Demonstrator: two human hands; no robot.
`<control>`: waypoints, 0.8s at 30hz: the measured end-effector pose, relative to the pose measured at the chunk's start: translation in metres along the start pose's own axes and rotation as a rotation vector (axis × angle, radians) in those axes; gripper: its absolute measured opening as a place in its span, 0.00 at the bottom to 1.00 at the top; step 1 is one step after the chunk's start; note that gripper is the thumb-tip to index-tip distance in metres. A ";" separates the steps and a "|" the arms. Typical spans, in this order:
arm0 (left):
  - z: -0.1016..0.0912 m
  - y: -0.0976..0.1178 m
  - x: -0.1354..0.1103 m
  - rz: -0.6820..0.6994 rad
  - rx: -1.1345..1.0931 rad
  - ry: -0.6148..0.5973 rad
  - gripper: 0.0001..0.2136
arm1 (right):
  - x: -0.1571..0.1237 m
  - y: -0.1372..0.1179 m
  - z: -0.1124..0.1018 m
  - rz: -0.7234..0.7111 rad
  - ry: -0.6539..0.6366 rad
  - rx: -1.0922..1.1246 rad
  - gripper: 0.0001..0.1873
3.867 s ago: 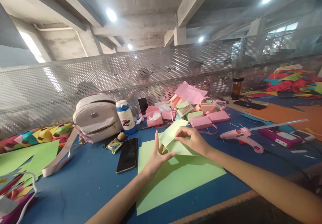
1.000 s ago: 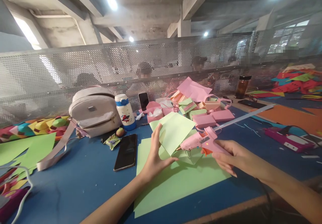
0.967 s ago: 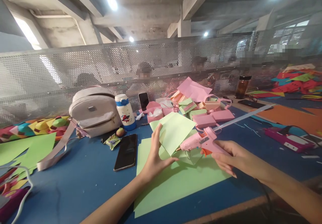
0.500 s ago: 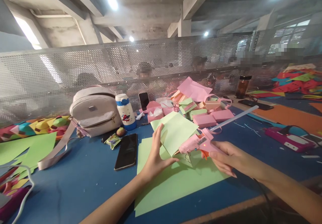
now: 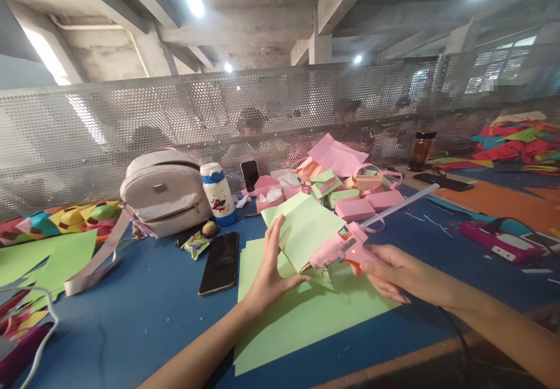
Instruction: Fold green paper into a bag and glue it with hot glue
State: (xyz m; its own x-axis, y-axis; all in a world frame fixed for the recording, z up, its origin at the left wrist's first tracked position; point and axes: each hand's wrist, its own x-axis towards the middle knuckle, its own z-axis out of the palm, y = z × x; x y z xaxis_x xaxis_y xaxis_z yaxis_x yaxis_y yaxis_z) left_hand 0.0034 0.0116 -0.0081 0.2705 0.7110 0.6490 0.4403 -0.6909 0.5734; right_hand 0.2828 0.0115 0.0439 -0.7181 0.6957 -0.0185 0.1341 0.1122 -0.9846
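Observation:
My right hand is closed around the handle of a pink hot glue gun, with a long clear glue stick jutting from its back. The metal nozzle points down and left, at the lower edge of a folded light-green paper. My left hand grips that paper at its left side, fingers behind and above, thumb stretched along the bottom near the nozzle. Beneath both hands lie larger light-green sheets on the blue table.
Left of the sheets lies a black phone; a bottle and a pale backpack stand behind it. Pink and green paper boxes pile up at the back. A purple device sits at right. A perforated metal partition runs behind.
The glue gun has shifted very slightly left and its glue stick's tail end has moved left. My left hand and the folded paper stay almost still.

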 end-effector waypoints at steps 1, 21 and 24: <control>0.000 0.000 0.000 0.001 0.001 0.002 0.50 | 0.000 0.000 0.000 -0.002 0.000 -0.002 0.24; -0.001 0.000 0.001 0.019 0.013 0.009 0.49 | -0.002 -0.004 0.000 0.014 0.011 -0.049 0.25; 0.000 0.000 0.000 0.014 0.014 0.008 0.49 | -0.003 -0.001 -0.002 0.018 0.022 -0.057 0.26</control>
State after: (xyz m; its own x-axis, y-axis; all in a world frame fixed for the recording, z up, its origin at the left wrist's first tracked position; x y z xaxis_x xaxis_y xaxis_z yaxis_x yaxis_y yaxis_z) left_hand 0.0034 0.0116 -0.0074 0.2703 0.7000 0.6610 0.4485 -0.6991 0.5569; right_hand 0.2862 0.0104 0.0457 -0.7005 0.7130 -0.0313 0.1856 0.1397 -0.9726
